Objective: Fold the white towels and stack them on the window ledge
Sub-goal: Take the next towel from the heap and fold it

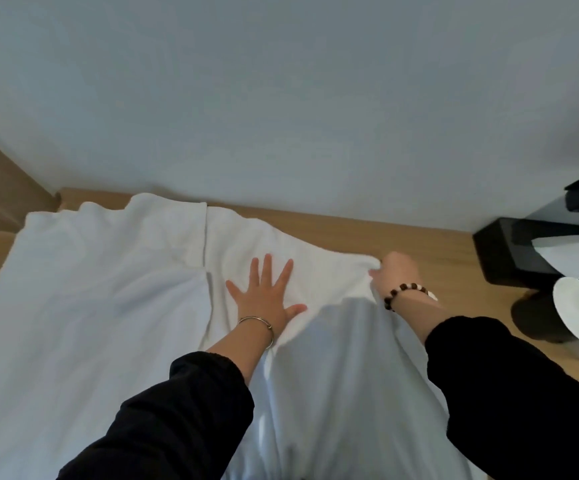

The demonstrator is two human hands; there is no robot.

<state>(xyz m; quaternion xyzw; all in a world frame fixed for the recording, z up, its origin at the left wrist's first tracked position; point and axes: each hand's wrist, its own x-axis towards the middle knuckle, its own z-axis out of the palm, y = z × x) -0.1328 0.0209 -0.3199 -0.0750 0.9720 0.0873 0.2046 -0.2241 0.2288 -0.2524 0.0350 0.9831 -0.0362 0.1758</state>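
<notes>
Head view, sole view available.

Towel in hand (326,271): white, lying on the wooden ledge (430,244). Its far end is spread flat on the ledge and the rest drapes off the ledge's near edge towards the person. Its long axis therefore runs from the ledge's wall side to the near side, roughly in line with the person's forearms.

Left hand (267,303): flat, palm down, fingers straight and spread. It presses the towel onto the ledge near the cloth's middle and grasps nothing.

Right hand (397,273): fingers curled and closed on the towel's far right corner, which bunches at the fingertips. The exact pinch is hidden by the back of the hand.

Governing relation: the whole body of the towel lies to the left of the right-hand grip and towards the ledge's near edge. The left hand sits between that grip and the towel's left border. In the inspector's judgement, the coming fold carries the held corner leftwards across the cloth, with the flat left hand serving as anchor.

Second towel (101,289): white, unfolded, on the ledge's left part, its edge touching or overlapping the first; which cannot be determined.

Black tissue box (509,258): at the ledge's right end, apart from the towel.

No folded stack is visible on the ledge; the task is judged to be at an early stage.
</notes>
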